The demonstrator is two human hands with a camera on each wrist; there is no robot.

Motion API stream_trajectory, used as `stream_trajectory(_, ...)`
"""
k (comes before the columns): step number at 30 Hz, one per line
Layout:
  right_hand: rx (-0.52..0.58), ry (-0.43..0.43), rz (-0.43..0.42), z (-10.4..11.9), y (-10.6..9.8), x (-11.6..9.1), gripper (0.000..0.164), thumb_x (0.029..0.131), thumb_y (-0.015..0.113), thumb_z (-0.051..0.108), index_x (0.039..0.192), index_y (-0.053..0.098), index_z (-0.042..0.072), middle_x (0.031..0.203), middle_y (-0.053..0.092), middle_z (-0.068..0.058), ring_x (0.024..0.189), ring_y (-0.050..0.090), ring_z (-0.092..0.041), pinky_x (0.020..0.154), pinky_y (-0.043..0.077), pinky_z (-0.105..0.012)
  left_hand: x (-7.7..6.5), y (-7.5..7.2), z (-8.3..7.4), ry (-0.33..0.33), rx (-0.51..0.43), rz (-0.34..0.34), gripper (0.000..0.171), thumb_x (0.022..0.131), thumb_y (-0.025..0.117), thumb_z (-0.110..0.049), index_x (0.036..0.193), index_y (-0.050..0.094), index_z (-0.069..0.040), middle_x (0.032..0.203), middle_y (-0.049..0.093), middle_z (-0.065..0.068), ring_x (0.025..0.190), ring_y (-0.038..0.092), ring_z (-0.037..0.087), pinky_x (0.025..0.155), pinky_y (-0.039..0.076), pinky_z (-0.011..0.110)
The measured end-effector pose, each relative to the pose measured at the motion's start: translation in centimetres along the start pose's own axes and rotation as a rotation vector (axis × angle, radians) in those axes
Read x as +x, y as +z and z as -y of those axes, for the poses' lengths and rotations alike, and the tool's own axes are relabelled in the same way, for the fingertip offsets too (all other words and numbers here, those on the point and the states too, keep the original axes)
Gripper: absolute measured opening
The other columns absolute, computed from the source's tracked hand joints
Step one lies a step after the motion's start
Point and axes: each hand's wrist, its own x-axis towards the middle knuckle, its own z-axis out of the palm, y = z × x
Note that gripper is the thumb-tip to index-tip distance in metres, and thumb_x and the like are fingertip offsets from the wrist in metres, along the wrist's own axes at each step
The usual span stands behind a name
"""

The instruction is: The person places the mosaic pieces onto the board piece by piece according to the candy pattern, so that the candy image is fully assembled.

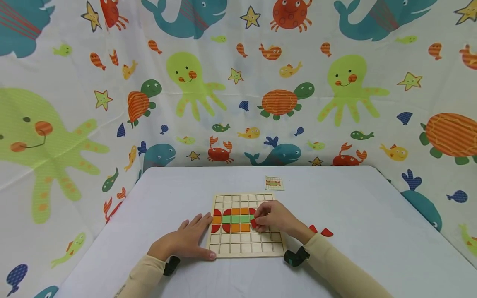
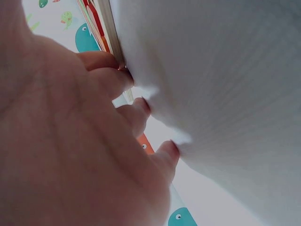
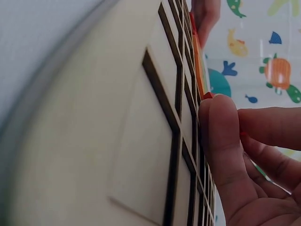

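A wooden grid board (image 1: 246, 250) lies on the table, with red quarter-round, orange square and green square tiles set in its middle rows. My left hand (image 1: 186, 241) rests against the board's left edge, its fingers spread and thumb at the near left corner. In the left wrist view the fingertips (image 2: 171, 149) touch the white tabletop beside the board's side. My right hand (image 1: 273, 217) pinches a red tile (image 1: 254, 223) between thumb and fingers, low over the board at the right end of the coloured rows. In the right wrist view the thumb and fingers mostly hide that tile.
Two loose red quarter-round tiles (image 1: 326, 232) lie on the table right of the board, beside the right forearm. A small pattern card (image 1: 274, 183) lies behind the board. A curtain (image 1: 238, 82) printed with sea animals hangs behind the white table (image 1: 186, 186).
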Motion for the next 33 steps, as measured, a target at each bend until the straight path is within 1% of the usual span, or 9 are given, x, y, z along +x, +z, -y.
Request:
stream_trajectory(10, -0.010, 0.029, -0.010, 0.3, 0.1, 0.0, 0.006, 0.096, 0.074, -0.003, 0.099, 0.070, -0.005, 0.088, 0.067, -0.011, 0.071, 0.073, -0.021, 0.074, 0.064, -0.032, -0.2, -0.3, -0.1, 0.025, -0.002, 0.004, 0.120, 0.080, 0.089, -0.059, 0.168, 0.029, -0.005, 0.175, 0.024, 0.016, 0.161, 0.015, 0.041, 0.127, 0.012, 0.066)
stream_trajectory(14, -0.049, 0.038, -0.025, 0.3, 0.2, -0.1, 0.006, 0.095, 0.076, -0.001, 0.095, 0.070, -0.001, 0.083, 0.068, -0.008, 0.067, 0.069, -0.019, 0.070, 0.062, -0.030, -0.2, -0.4, -0.1, 0.034, -0.001, 0.004, 0.119, 0.081, 0.089, -0.059, 0.168, 0.029, -0.004, 0.175, 0.024, 0.016, 0.161, 0.015, 0.041, 0.127, 0.012, 0.066)
stream_trajectory(17, -0.087, 0.054, -0.041, 0.4, 0.3, -0.2, 0.009, 0.095, 0.079, 0.002, 0.093, 0.070, 0.002, 0.080, 0.067, -0.006, 0.064, 0.064, -0.018, 0.064, 0.058, -0.028, -0.2, -0.3, -0.1, 0.029, -0.002, 0.007, 0.120, 0.080, 0.089, -0.059, 0.168, 0.029, -0.005, 0.175, 0.024, 0.016, 0.161, 0.015, 0.041, 0.127, 0.011, 0.066)
stream_trajectory(20, -0.110, 0.069, -0.049, 0.4, 0.5, -0.3, 0.010, 0.094, 0.080, 0.005, 0.092, 0.071, 0.003, 0.078, 0.067, -0.005, 0.062, 0.062, -0.017, 0.062, 0.057, -0.027, -0.1, -0.2, 0.0, 0.021, -0.003, 0.009, 0.121, 0.079, 0.089, -0.061, 0.168, 0.029, -0.005, 0.175, 0.025, 0.016, 0.161, 0.015, 0.042, 0.126, 0.011, 0.067)
stream_trajectory(27, -0.141, 0.051, -0.059, 0.4, 0.8, -0.4, 0.012, 0.094, 0.081, 0.003, 0.089, 0.070, 0.003, 0.076, 0.066, -0.005, 0.060, 0.062, -0.017, 0.060, 0.057, -0.027, -0.1, -0.1, -0.1, 0.005, -0.014, 0.008, 0.122, 0.077, 0.090, -0.062, 0.169, 0.030, -0.007, 0.175, 0.025, 0.015, 0.161, 0.015, 0.041, 0.127, 0.011, 0.067)
stream_trajectory(33, -0.160, 0.040, -0.073, 0.4, 1.1, -0.3, 0.013, 0.094, 0.080, 0.003, 0.088, 0.069, 0.004, 0.077, 0.065, -0.004, 0.058, 0.063, -0.015, 0.057, 0.056, -0.025, -0.1, -0.2, -0.3, 0.009, -0.002, 0.017, 0.121, 0.079, 0.089, -0.060, 0.168, 0.030, -0.005, 0.175, 0.024, 0.016, 0.162, 0.014, 0.042, 0.126, 0.009, 0.068)
